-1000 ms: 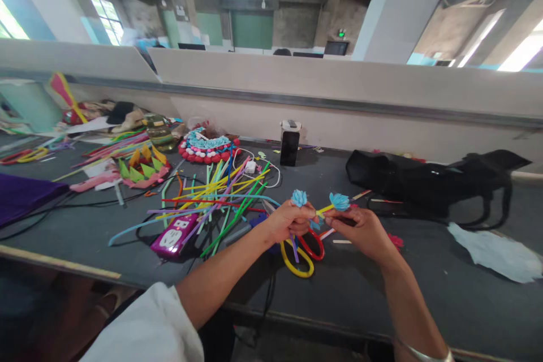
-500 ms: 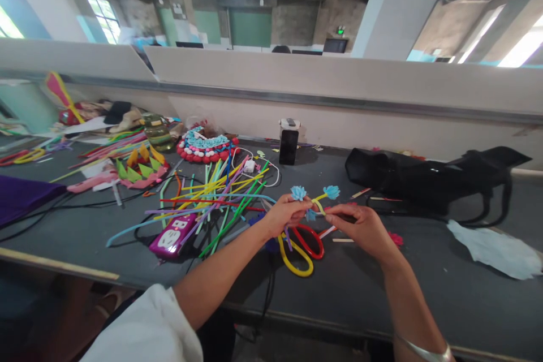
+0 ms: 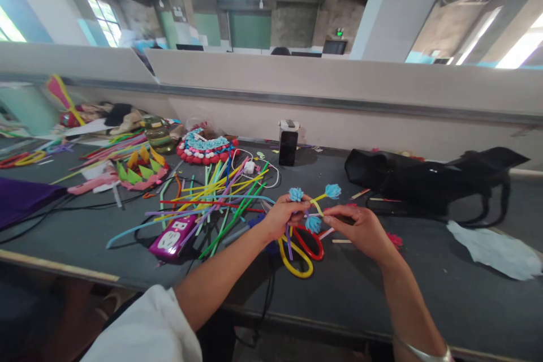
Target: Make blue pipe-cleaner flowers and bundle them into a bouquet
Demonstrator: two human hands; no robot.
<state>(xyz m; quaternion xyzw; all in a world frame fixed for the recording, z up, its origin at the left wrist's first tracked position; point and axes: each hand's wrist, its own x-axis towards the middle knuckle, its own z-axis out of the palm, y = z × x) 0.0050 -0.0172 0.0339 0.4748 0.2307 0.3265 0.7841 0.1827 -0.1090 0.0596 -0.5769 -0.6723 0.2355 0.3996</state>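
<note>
flowers (image 3: pixel 296 194) light blue, stems (image 3: pixel 317 199) yellow and purple; loops (image 3: pixel 302 275) red and yellow; pipe-cleaner pile (image 3: pixel 216 195) yellow, green, purple, red, blue; power strip (image 3: pixel 172 236) magenta, white sockets; bag (image 3: pixel 424 181) black; worktop (image 3: pixel 348 288) dark grey; cloth (image 3: pixel 496 251) pale blue; sleeve (image 3: pixel 148 328) white

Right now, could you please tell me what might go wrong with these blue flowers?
1. The left hand and right hand pinch thin stems; a hard bend might kink one or pop off a flower.
2. A dropped flower could get lost in the stick pile by the power strip.
</note>
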